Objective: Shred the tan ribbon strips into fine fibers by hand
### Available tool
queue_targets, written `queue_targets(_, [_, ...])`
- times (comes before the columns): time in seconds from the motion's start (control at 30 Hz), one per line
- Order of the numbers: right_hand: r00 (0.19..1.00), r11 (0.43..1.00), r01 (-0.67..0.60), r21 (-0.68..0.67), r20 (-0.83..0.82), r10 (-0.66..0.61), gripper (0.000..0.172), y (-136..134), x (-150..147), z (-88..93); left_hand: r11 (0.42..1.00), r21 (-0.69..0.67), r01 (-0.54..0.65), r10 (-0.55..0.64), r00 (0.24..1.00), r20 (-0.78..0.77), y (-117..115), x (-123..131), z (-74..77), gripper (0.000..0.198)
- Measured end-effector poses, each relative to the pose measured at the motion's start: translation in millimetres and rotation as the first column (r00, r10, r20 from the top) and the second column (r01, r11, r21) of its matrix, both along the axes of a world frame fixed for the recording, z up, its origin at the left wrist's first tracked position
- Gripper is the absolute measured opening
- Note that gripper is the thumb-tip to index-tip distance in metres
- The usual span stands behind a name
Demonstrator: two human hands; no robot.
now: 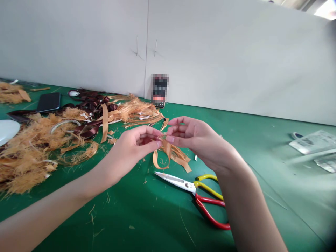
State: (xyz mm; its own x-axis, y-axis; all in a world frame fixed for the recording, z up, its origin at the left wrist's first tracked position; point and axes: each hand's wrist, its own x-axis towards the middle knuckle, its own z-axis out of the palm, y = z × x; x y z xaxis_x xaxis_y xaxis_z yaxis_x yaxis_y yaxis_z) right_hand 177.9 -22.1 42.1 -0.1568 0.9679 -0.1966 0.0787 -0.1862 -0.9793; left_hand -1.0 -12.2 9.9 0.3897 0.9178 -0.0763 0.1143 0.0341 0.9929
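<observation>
My left hand (133, 145) and my right hand (195, 140) meet above the green table (262, 168), fingertips pinched together on a looped orange ribbon (170, 155). The ribbon's frayed tails hang down between the hands. Just below them lie scissors (196, 192) with one yellow and one red handle, blades pointing left.
A heap of frayed orange ribbon (28, 154) and dark brown ribbon (89, 105) covers the left of the table, with a black phone (48, 102), a white dish (6, 130) and a tape roll (64, 124). Clear plastic packets (315, 143) lie at right. A grey partition (210, 52) closes the back.
</observation>
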Motion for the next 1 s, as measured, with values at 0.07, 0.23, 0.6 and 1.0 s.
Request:
queue_targets(0.07, [0.998, 0.999, -0.027, -0.035, 0.055, 0.029, 0.045, -1, 1, 1.5, 1.000, -0.017, -0.005, 0.005, 1.000, 0.026, 0, 1, 1.0, 0.015])
queue_targets(0.23, [0.980, 0.985, -0.123, -0.119, 0.144, 0.140, 0.039, 0, 1, 3.0, 0.998, -0.064, -0.012, 0.016, 0.999, 0.052, -2, 3, 6.9, 0.012])
queue_targets(0.6, [0.952, 0.971, -0.209, -0.116, 0.201, 0.229, 0.038, 0, 5, 4.1, 0.968, -0.221, 0.116, -0.089, 0.988, 0.128, 1, 2, 6.0, 0.014])
queue_targets(1.0, [0.976, 0.975, -0.207, -0.081, 0.053, 0.212, 0.041, 2, 7, 5.0, 0.866, -0.441, 0.236, -0.054, 0.921, 0.386, 7, -7, 3.1, 0.015])
